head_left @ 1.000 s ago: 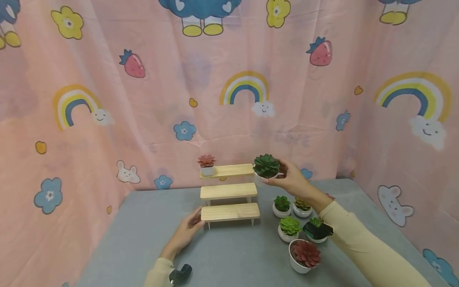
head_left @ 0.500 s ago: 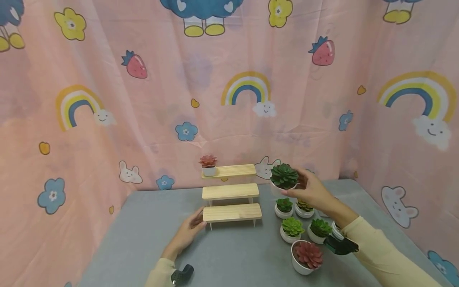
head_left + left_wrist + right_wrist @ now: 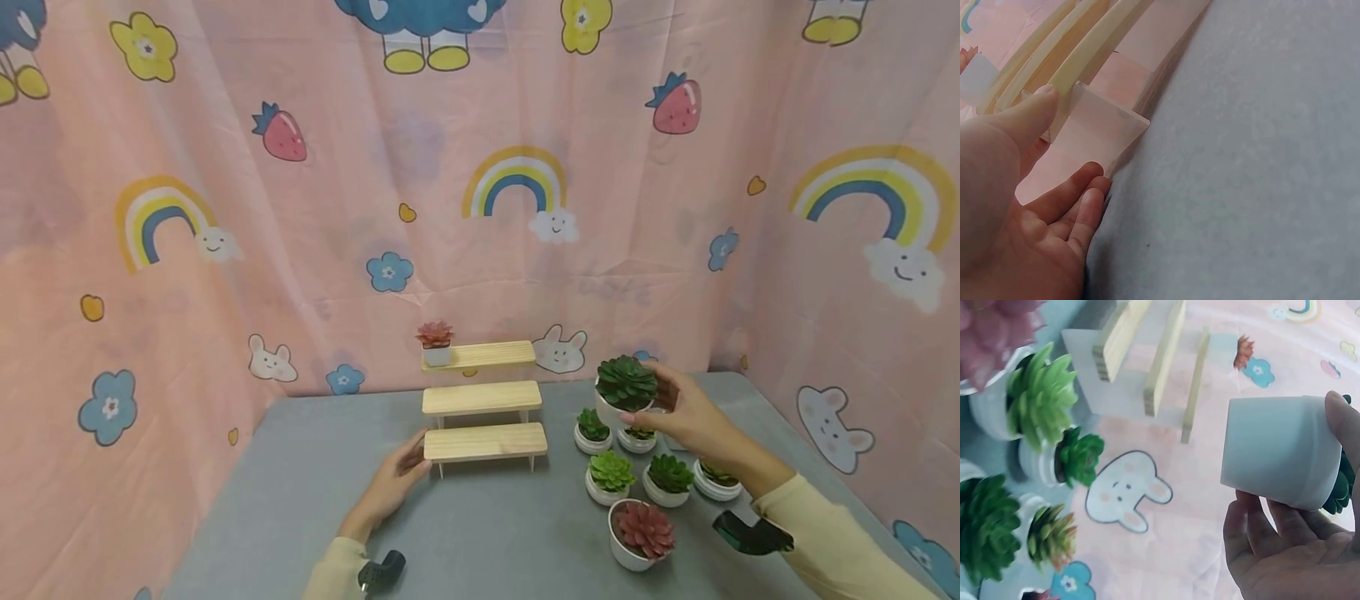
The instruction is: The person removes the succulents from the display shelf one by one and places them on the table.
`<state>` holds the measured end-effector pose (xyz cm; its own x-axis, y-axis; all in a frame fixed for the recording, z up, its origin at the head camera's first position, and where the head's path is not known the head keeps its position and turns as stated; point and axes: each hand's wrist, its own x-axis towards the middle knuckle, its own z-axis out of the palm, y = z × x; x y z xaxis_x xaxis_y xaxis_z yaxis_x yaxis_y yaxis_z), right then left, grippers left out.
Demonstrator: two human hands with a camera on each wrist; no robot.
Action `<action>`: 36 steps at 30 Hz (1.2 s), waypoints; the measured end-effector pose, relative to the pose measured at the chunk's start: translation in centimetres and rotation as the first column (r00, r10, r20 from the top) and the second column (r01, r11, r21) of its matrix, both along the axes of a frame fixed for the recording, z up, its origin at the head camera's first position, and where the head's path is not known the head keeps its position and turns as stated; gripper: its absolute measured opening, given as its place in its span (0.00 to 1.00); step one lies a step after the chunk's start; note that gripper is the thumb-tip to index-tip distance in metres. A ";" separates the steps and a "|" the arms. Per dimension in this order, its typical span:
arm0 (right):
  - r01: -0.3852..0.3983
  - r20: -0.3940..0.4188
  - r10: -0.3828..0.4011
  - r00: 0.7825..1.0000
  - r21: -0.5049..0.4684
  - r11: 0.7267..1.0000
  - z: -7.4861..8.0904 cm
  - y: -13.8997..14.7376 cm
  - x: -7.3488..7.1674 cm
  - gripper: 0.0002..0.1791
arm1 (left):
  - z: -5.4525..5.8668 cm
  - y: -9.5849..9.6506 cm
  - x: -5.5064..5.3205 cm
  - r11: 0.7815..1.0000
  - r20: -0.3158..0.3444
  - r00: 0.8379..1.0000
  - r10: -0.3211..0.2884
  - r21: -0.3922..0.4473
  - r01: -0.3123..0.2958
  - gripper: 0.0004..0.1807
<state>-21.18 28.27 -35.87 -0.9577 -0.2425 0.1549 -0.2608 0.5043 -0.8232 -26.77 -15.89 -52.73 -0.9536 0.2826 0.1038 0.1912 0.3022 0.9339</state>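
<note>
My right hand [image 3: 686, 412] grips a white pot [image 3: 1279, 450] with a dark green succulent [image 3: 627, 383], thumb and fingers on either side near the rim. The pot is held up above the small potted succulents at the right. At the left end of the three-tier display stand [image 3: 485, 442], my left hand [image 3: 392, 482] holds the lowest tier. In the left wrist view the thumb lies against the board's end and the other fingers bend by the translucent side panel [image 3: 1088, 134]. A pink succulent in a white pot [image 3: 437, 357] stands at the left of the top tier.
On the grey table [image 3: 315, 467], right of the stand, several white-potted succulents stand close together, among them a light green one [image 3: 611, 472], a darker green one [image 3: 670, 475] and a larger red one [image 3: 647, 531]. A patterned pink curtain [image 3: 315, 233] hangs behind.
My right hand has carried the dark green succulent's pot from beside the top tier to the right and slightly lower, over the other pots. The left hand stays at the stand.
</note>
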 end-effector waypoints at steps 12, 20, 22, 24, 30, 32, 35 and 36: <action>0.043 -0.031 -0.041 0.999 0.062 0.997 -2.3 3.0 1.8 0.46 | -0.1 -0.2 0.1 1.000 0.008 1.000 0.000 0.002 0.000 0.35; 0.091 0.017 -0.092 0.996 0.062 0.994 -4.4 5.0 3.2 0.47 | 0.1 -0.1 0.1 1.000 -0.006 1.000 0.001 -0.012 -0.001 0.35; 0.099 0.009 -0.100 0.995 0.064 0.993 -5.0 5.5 3.5 0.46 | 0.1 0.0 0.1 1.000 -0.006 1.000 0.004 -0.013 -0.004 0.34; 0.107 0.012 -0.108 0.994 0.058 0.993 -5.5 5.9 3.9 0.45 | 0.1 0.0 0.1 1.000 -0.002 1.000 0.004 -0.011 -0.004 0.34; 0.136 0.070 -0.141 0.987 0.069 0.988 -6.5 7.0 4.8 0.45 | 0.4 0.2 0.1 1.000 0.002 1.000 0.020 -0.019 -0.020 0.34; 0.144 0.086 -0.151 0.985 0.084 0.986 -6.8 7.4 5.1 0.44 | 0.5 0.2 0.1 1.000 0.004 1.000 0.020 -0.020 -0.020 0.34; 0.161 0.108 -0.173 0.979 0.107 0.981 -7.4 7.9 5.5 0.44 | 0.4 0.1 0.1 1.000 0.005 1.000 0.009 -0.015 -0.009 0.34; 0.166 0.116 -0.179 0.977 0.119 0.979 -7.6 8.1 5.6 0.44 | 0.4 0.1 0.0 1.000 0.006 1.000 0.006 -0.012 -0.006 0.34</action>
<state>-15.56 36.37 -43.43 -0.9967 -0.0807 0.0124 -0.0600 0.6199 -0.7824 -26.73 -15.77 -52.32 -0.9558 0.2782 0.0948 0.1837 0.3141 0.9314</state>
